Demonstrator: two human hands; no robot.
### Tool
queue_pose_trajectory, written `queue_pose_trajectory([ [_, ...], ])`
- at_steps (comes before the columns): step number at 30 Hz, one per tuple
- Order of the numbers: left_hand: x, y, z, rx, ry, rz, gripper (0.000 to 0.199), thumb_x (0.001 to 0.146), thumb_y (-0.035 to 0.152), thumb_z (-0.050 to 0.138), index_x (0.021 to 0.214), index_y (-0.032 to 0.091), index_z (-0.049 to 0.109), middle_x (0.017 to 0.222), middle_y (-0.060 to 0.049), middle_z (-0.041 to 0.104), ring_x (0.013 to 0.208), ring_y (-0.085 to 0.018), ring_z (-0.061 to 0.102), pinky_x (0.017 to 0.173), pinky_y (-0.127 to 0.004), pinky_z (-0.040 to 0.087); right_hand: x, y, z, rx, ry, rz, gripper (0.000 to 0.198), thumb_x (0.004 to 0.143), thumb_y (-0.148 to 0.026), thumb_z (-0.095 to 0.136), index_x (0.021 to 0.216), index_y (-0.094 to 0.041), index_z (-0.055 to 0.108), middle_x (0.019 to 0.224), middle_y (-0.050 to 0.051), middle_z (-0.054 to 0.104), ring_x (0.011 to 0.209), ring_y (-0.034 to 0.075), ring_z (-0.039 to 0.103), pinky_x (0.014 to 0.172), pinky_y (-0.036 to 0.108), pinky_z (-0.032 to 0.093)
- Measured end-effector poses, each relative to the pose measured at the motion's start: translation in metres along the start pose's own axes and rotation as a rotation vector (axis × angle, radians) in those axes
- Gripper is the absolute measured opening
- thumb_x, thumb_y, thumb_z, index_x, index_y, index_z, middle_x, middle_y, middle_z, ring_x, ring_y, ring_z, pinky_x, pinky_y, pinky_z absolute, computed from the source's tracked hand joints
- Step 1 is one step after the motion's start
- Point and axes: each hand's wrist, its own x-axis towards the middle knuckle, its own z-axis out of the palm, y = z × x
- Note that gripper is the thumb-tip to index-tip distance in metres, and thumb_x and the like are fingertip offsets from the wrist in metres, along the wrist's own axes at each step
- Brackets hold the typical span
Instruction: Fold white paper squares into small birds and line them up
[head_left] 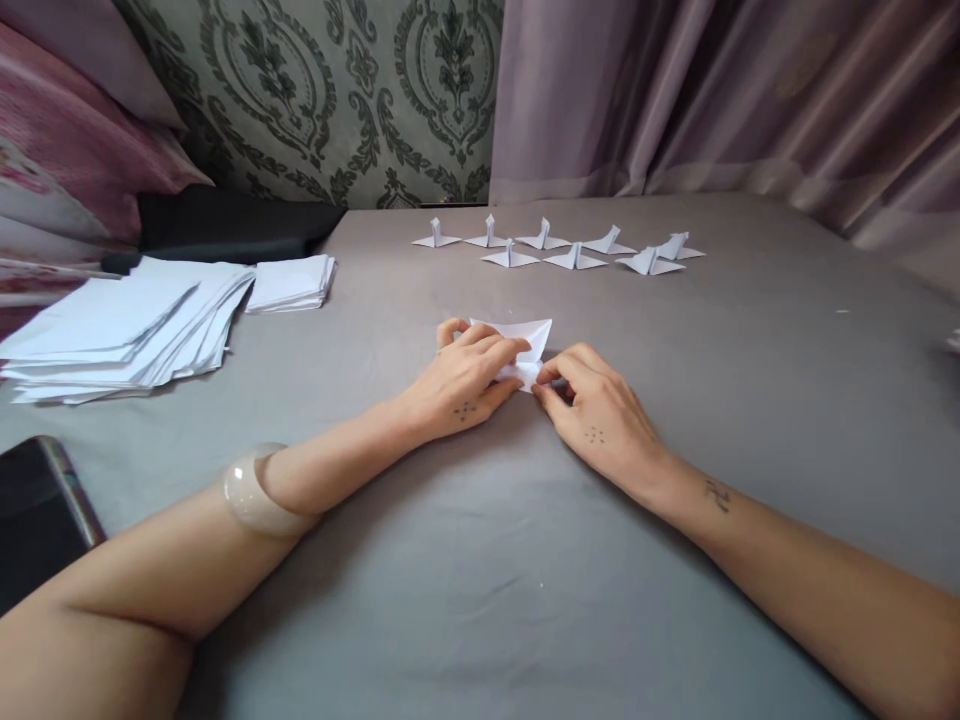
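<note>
A partly folded piece of white paper (534, 338) lies on the grey cloth surface between my hands, its back part spread wide with two pointed corners. My left hand (472, 375) rests over its left side, thumb and fingers pressing on the paper and hiding part of it. At the paper's near right edge, my right hand (596, 410) pinches it between thumb and fingertips. Farther back stand several small folded paper figures (576, 258) with flat pointed sides and an upright middle, set in two loose rows.
To the left lie a large stack of white paper sheets (120, 330) and a smaller stack of cut paper (291, 284). A dark phone (45, 510) sits at the lower left. Behind are a black item (240, 222), patterned wallpaper (360, 100) and a mauve curtain (585, 100).
</note>
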Motion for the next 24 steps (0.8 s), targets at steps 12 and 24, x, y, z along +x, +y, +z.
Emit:
queue_pose_trajectory([
  [12, -0.005, -0.011, -0.008, 0.076, 0.130, -0.107, 0.040, 0.078, 0.018, 0.056, 0.117, 0.019, 0.047, 0.127, -0.013, 0.050, 0.115, -0.028, 0.045, 0.095, -0.044, 0.032, -0.005, -0.001, 0.000, -0.148, -0.089, -0.213, 0.032, 0.093, -0.009, 0.044, 0.105, -0.020, 0.071, 0.098, 0.007, 0.065, 0.090, 0.019, 0.054, 0.073, 0.031, 0.044],
  [24, -0.007, -0.010, -0.002, -0.042, 0.005, 0.140, 0.021, 0.098, 0.024, 0.044, 0.100, 0.019, 0.064, 0.104, -0.004, 0.070, 0.092, -0.014, 0.064, 0.089, -0.034, 0.034, -0.004, -0.002, -0.004, -0.208, -0.125, -0.182, 0.037, 0.088, -0.008, 0.048, 0.104, -0.028, 0.074, 0.096, 0.006, 0.060, 0.088, 0.019, 0.053, 0.065, 0.030, 0.040],
])
